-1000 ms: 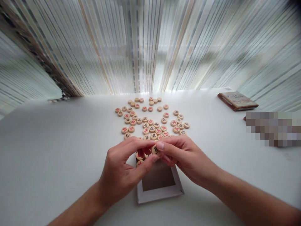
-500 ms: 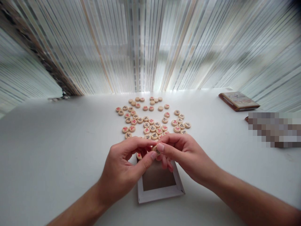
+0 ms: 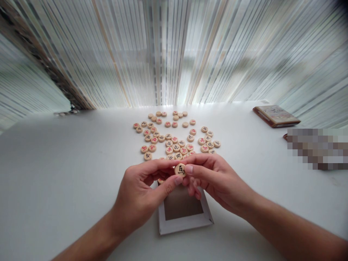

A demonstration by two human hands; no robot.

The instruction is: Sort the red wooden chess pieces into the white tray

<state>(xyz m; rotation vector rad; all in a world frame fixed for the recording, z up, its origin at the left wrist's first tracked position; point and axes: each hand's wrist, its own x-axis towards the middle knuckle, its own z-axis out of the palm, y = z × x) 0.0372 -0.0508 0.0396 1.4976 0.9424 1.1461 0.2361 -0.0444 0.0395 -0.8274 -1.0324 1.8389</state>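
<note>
Turning the round piece (image 3: 179, 170): since a moment ago its face has swung toward us, and we can now read the black 馬 character that was tilted nearly out of sight
Left hand (image 3: 141, 188): thumb and finger narrowed on the piece
Right hand (image 3: 217, 175): thumb and fingers pinching its right edge
White-rimmed open box (image 3: 187, 225): under our hands, a red-marked piece (image 3: 161, 180) partly showing at its far left corner
Surface (image 3: 81, 174): loose pieces (image 3: 176, 147) scattered beyond our hands, a brown box (image 3: 277, 116) off to the right
</note>
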